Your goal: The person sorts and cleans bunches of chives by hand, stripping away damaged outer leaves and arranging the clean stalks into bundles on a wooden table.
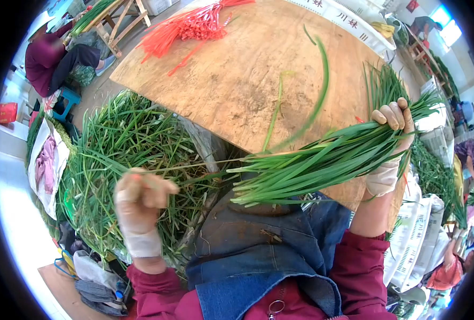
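Right grip (394,118) clasping greens (317,169), left grip (142,196) too blurred to tell, we apparently strip a stalk (210,163); plucking wants steadiness.

1. Ties (194,32) lie on the surface (231,80), far left.
2. A stalk (276,114) lies mid-surface.
3. The bunch (322,160), in the right fingers (394,114), reaches over the surface's near edge.
4. The heap (135,133) is left of the surface, partly behind the left fingers (159,193).
5. A crate (349,22) stands beyond the surface, right.
6. A person (47,58) sits far left.
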Motion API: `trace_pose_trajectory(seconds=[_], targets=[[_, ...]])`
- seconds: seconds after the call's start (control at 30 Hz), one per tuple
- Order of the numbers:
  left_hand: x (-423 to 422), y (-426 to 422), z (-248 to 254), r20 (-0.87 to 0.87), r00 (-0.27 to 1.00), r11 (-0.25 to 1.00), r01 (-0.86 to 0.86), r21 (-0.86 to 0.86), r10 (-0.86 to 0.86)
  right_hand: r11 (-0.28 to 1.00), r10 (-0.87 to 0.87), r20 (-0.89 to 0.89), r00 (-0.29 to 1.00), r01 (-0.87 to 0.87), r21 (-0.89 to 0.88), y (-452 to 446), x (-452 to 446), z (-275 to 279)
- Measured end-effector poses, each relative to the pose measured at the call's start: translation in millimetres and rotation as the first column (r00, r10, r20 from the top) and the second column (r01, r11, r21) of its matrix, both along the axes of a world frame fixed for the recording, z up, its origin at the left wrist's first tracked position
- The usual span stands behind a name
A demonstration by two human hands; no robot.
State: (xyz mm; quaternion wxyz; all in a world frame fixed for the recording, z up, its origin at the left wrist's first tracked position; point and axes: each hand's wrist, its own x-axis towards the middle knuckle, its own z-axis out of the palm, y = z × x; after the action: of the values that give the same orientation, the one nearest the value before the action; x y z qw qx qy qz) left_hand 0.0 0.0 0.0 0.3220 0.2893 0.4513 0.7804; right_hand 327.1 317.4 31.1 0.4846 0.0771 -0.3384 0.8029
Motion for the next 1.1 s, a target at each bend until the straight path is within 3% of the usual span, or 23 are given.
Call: trace_pose_trajectory(seconds=[0.03,0.07,0.1,0.17,0.2,0.23,0.27,0.3,0.33,0.4,0.5,0.57,0.67,0.77,0.87,1.0,1.03,1.1], targets=[[-1,-1,1,-0.003,1.000,1.000,0.001,-0.005,-0.001,1.000,-0.009,-0.008,1.000,0.009,-0.015,-1,-2,-1],[-13,-14,-1,-0.005,0.983,0.977,-0.185,-0.103,0.185,0.999,-0.019,-0.015,1.000,0.018,-0.030,-2,-2,-1],[-29,-22,-7,-0.024,0.964,0.941,-0.265,-0.211,0.266,1.000,-0.015,-0.016,1.000,0.015,-0.011,4,-1,-1],[-54,-51,-19,-0.330,0.827,0.622,-0.561,-0.546,0.456,0.999,-0.004,0.003,1.000,0.004,-0.033,3,3,-3],[-54,-50,-26,-0.747,0.592,0.426,-0.785,-0.450,0.302,1.000,0.011,-0.001,1.000,-0.011,-0.024,4,2,-4],[-52,-47,-35,-0.970,0.242,0.279,-0.934,-0.225,0.030,1.000,0.024,0.002,1.000,-0.024,-0.012,5,3,-3],[-49,-45,-41,-0.947,-0.136,0.215,-0.974,0.074,-0.292,0.999,0.039,0.004,0.999,-0.039,-0.002,6,4,-3],[-26,-25,-37,-0.984,0.054,0.275,-0.956,-0.099,-0.167,0.999,0.042,0.015,0.999,-0.042,0.006,7,5,-2],[-7,-5,-29,-0.960,0.281,0.528,-0.815,-0.239,0.000,0.999,0.046,0.018,0.999,-0.046,0.011,7,4,-3],[27,32,-31,-0.918,0.390,0.770,-0.563,-0.300,-0.073,0.999,0.043,0.022,0.999,-0.043,0.007,8,4,-5],[62,73,-25,-0.920,0.302,0.907,-0.261,-0.330,-0.248,0.999,0.033,0.066,0.997,-0.032,-0.016,12,9,-9],[74,93,-31,-0.928,0.313,0.952,-0.157,-0.263,-0.204,0.999,0.030,0.061,0.998,-0.028,-0.030,14,9,-13],[79,96,-50,-0.789,0.571,0.927,-0.122,-0.355,-0.227,0.999,-0.005,0.067,0.998,0.008,-0.036,16,10,-17],[84,88,-50,-0.295,0.950,0.931,-0.012,-0.364,-0.103,0.999,0.020,0.052,0.998,-0.019,-0.027,18,10,-22],[84,68,-39,-0.140,0.982,0.882,-0.179,-0.435,0.131,0.998,0.038,0.029,0.999,-0.036,-0.059,20,11,-24],[42,26,-61,-0.011,0.872,0.791,-0.449,-0.415,0.490,0.999,0.040,0.014,0.999,-0.040,-0.017,19,11,-22],[30,16,-61,-0.018,0.886,0.754,-0.404,-0.518,0.463,0.999,0.049,0.016,0.999,-0.049,0.000,20,11,-23],[40,14,-62,-0.462,0.843,0.631,-0.520,-0.575,0.274,0.998,0.064,-0.010,0.998,-0.064,-0.003,20,9,-23]])
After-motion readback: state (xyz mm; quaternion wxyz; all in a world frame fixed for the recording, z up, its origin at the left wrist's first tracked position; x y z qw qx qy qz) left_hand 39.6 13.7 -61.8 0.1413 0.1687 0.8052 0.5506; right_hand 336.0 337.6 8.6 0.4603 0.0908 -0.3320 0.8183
